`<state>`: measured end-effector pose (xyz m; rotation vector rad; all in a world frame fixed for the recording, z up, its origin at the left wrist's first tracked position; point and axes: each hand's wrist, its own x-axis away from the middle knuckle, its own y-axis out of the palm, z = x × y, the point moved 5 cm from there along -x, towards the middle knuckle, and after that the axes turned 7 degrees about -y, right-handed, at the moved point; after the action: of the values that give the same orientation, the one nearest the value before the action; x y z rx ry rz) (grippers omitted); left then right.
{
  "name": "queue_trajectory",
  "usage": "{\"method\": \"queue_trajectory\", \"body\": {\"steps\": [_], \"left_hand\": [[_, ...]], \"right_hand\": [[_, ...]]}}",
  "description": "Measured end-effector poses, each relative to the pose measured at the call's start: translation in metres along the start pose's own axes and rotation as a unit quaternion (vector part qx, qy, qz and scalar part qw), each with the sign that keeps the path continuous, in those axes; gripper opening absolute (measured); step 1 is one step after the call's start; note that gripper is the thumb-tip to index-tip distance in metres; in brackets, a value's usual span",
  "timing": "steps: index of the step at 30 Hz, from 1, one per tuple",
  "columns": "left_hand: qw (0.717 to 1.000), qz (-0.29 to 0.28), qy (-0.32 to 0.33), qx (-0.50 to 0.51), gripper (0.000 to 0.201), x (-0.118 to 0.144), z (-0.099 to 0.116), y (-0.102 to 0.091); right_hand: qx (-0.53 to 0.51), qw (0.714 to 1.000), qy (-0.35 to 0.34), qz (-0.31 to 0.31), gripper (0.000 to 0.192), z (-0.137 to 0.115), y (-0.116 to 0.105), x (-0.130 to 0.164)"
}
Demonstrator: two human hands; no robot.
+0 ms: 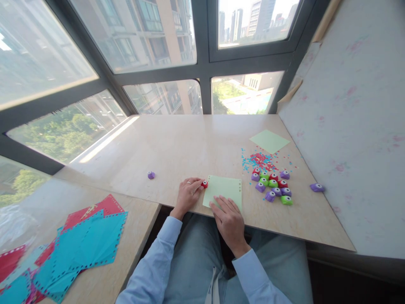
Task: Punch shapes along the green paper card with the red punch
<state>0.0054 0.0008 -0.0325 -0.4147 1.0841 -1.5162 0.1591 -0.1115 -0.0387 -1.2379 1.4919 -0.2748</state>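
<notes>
A pale green sheet of paper (223, 188) lies at the front edge of the sill, with small punched holes along its right side and near its upper left corner. At its left edge, my left hand (189, 194) is closed on a small red craft punch (204, 184). My right hand (228, 217) lies on the lower part of the sheet, fingers stretched out, holding nothing. To the right sit several small red, green and purple craft punches (273, 183) in a cluster.
Red and blue paper bits (261, 160) are scattered behind the cluster, before another green sheet (270, 141). Lone purple punches stand left (151, 174) and far right (317, 187). Blue punched sheets (91, 240) and red ones (109, 203) lie at the lower left. Windows and a wall border the sill.
</notes>
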Motion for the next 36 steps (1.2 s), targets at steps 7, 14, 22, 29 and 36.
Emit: {"method": "queue_trajectory", "body": {"steps": [7,14,22,29,36], "left_hand": [[1.0,-0.023,0.005,-0.017,0.031,0.0,0.004,0.004],[1.0,-0.023,0.004,-0.011,0.028,-0.002,0.008,0.002],[1.0,0.002,0.011,0.019,0.03,0.009,0.015,-0.006],[0.999,-0.018,0.027,0.015,0.028,0.007,0.015,-0.005],[0.999,-0.019,0.033,0.008,0.025,0.007,0.019,-0.005]], "right_hand": [[-0.012,1.0,-0.019,-0.015,0.029,-0.002,-0.001,-0.001],[-0.055,0.997,-0.021,-0.059,0.022,-0.002,-0.004,-0.002],[-0.047,0.994,-0.041,-0.089,0.028,0.028,-0.022,-0.03],[0.003,0.995,-0.022,-0.093,0.031,0.072,-0.032,-0.046],[-0.007,0.983,-0.063,-0.17,0.035,0.064,-0.01,-0.054]]}}
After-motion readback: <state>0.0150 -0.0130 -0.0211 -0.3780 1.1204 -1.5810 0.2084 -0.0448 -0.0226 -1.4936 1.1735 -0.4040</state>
